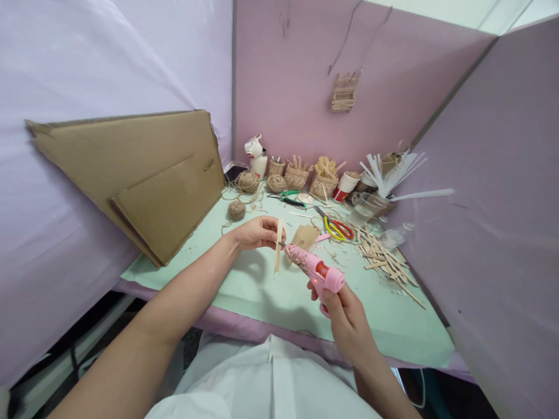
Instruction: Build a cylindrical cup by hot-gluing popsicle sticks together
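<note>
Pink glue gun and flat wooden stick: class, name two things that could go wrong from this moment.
1. The pink glue gun in the right hand has its nozzle at the flat wooden stick, close to the left hand's fingers; hot glue might burn them.
2. The stick is pinched only near its top, so it may swing.

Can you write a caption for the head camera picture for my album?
Left hand holds a wooden stick upright while right hand aims a pink glue gun at it.

Both hands (257, 233) (345, 314) raised, fingers closed.
</note>
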Demonstrator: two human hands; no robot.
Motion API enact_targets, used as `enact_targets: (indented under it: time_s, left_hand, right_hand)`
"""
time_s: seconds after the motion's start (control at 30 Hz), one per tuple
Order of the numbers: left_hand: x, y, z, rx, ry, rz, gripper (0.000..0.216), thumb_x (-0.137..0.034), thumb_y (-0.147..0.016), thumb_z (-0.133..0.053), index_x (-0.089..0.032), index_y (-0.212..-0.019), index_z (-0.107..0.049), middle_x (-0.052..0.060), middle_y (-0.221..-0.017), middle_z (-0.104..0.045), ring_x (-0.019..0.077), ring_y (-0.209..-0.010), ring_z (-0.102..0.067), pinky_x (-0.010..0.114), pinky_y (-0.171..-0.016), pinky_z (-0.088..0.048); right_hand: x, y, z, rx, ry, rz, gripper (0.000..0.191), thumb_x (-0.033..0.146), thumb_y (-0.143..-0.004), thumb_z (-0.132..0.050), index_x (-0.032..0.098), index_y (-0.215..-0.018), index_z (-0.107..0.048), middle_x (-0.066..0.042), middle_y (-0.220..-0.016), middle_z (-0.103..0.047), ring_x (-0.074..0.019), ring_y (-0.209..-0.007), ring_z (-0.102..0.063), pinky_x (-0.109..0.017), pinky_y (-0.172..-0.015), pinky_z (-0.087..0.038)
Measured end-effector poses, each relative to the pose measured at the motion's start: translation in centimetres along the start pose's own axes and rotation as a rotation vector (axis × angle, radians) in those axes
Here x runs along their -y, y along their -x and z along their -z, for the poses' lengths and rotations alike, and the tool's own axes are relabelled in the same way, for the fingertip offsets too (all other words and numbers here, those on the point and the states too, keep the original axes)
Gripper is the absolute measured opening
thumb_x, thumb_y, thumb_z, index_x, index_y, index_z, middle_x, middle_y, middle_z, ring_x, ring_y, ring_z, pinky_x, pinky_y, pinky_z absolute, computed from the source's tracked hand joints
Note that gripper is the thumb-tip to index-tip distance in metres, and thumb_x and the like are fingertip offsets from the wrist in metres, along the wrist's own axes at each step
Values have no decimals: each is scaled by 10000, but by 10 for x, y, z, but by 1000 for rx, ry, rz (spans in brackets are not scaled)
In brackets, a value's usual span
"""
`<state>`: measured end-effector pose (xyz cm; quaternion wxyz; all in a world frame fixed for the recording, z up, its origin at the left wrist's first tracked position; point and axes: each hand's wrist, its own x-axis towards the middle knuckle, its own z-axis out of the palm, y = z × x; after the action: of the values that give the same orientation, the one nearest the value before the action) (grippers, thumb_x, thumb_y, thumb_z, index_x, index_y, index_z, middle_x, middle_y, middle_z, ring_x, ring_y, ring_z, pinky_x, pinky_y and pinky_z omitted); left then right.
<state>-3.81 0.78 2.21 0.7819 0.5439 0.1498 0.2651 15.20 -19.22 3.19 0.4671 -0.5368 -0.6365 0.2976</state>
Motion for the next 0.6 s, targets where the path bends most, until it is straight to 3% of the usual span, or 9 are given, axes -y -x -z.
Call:
enact_targets:
  time_s: [0.6]
  left_hand:
    - [0, 0, 9, -50, 44, -73, 365, -306, -553, -891, -98, -771, -685, 65, -757, -692, 131, -644, -655, 263, -647, -533]
  right_hand:
    - [0, 2, 2, 58, 6, 9, 304, 422, -982, -370, 209, -957, -585, -29, -829, -601, -139, -659, -506, -247, -536, -379]
